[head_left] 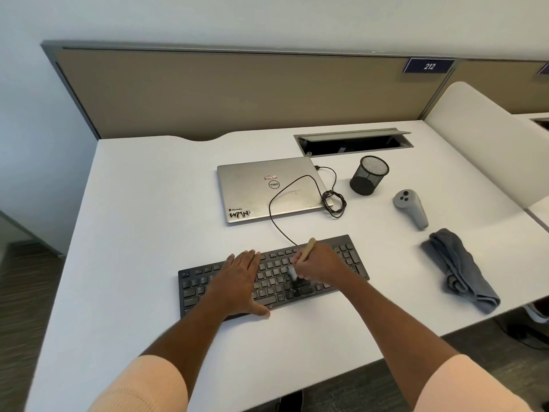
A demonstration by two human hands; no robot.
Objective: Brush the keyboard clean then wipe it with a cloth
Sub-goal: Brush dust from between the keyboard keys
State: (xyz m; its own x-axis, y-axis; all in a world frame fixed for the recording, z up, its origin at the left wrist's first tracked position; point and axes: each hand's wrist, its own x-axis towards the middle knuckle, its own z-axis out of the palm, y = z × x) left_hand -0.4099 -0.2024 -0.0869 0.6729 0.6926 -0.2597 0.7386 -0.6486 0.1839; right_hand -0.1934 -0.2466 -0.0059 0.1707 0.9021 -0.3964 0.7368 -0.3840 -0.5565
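A black keyboard (pixel 196 285) lies slightly slanted on the white desk (pixel 142 203). My left hand (pixel 240 281) rests flat on its left-middle keys, fingers straight. My right hand (pixel 322 263) grips a small brush (pixel 307 248) by its wooden handle; the dark bristles touch the keys at the keyboard's middle, partly blurred. A folded grey cloth (pixel 459 269) lies apart on the desk to the right of the keyboard.
Behind the keyboard sits a closed silver laptop (pixel 255 188), the keyboard's black cable (pixel 332 200) looping over it. A black mesh pen cup (pixel 369 175) and a grey controller (pixel 411 206) stand at the right. An open cable hatch (pixel 353 142) lies near the back partition.
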